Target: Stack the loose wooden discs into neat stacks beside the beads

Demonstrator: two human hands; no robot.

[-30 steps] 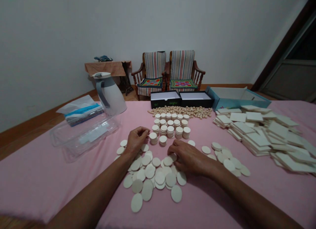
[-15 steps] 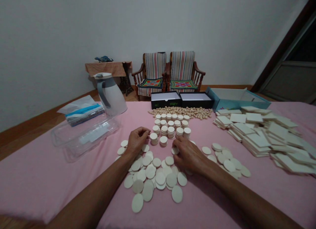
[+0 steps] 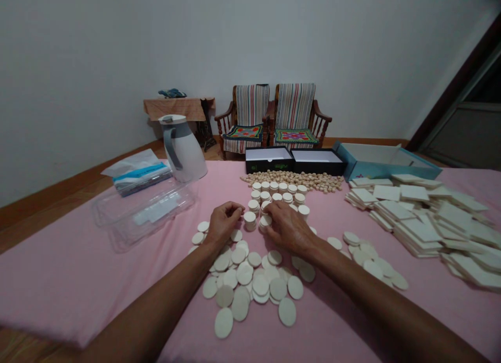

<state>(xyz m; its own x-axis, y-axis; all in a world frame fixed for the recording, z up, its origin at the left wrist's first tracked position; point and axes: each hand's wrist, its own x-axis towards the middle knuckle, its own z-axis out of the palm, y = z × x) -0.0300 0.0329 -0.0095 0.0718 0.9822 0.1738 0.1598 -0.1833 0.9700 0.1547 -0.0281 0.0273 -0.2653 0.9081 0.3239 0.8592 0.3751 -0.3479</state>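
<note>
Rows of stacked pale round discs [image 3: 253, 205] stand on the pink cloth [image 3: 188, 321]. My right hand [image 3: 287, 224] reaches over the front row, its fingers closed on a disc [image 3: 266, 220] at the top of a short stack. Left of that, my left hand [image 3: 225, 222] is closed beside the front-left stack [image 3: 249, 220]; whatever may be between its fingertips is too small to make out. Loose discs [image 3: 245, 274] lie spread and overlapping between my forearms, with a smaller group [image 3: 371, 258] to the right of my right hand.
Small wooden beads [image 3: 313, 181] lie behind the stacks, before two black boxes [image 3: 270, 165]. At right are square tiles [image 3: 415, 217] and a blue box [image 3: 360, 167]. A jug [image 3: 186, 154], clear plastic trays [image 3: 144, 217] and a tissue pack [image 3: 141, 177] are at left.
My right hand has moved left and forward from the loose discs to the short front stack. My left hand stays beside its stack. The whole view has shifted slightly.
</note>
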